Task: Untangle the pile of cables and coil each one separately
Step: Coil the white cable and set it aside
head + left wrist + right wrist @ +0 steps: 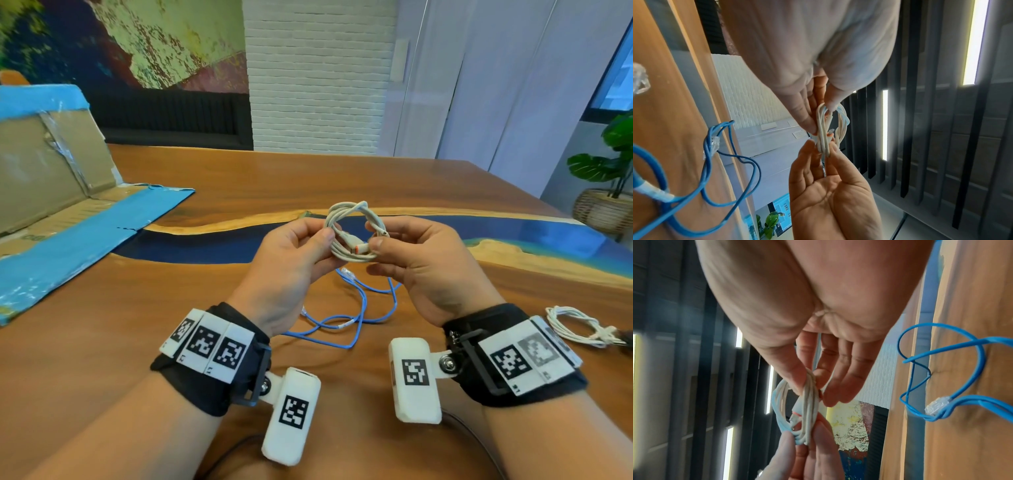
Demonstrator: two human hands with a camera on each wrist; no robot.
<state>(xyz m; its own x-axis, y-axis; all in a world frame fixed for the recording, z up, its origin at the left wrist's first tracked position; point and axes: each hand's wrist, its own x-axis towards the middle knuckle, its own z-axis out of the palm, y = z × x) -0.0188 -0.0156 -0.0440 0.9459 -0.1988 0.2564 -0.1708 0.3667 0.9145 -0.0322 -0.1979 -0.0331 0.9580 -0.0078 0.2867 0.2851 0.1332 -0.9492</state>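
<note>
Both hands hold a small white coil (pixel 352 233) in the air above the wooden table (pixel 239 178). The left hand (pixel 291 270) pinches the coil's left side between thumb and fingers; the right hand (pixel 424 263) pinches its right side, thumb on the lower strands. In the head view a white plug with an orange band (pixel 358 247) lies across the middle of the loop.

The left wrist view shows what the head view hides: the right hand's open palm (pixel 830 199) from below, its fingertips (pixel 833 148) closing on the bottom of the coil (pixel 826 129). The right wrist view shows the right thumb (pixel 795 374) pressed on the strands (pixel 807 404) and the other fingers nearly straight beside them.

A blue cable (pixel 356 308) lies loose and uncoiled on the table beneath the hands; the right wrist view picks out its clear plug (pixel 935 405). Only the head view shows a second white cable (pixel 579 325), bundled, on the table at the right, and flattened cardboard (pixel 68 205) on the left.
</note>
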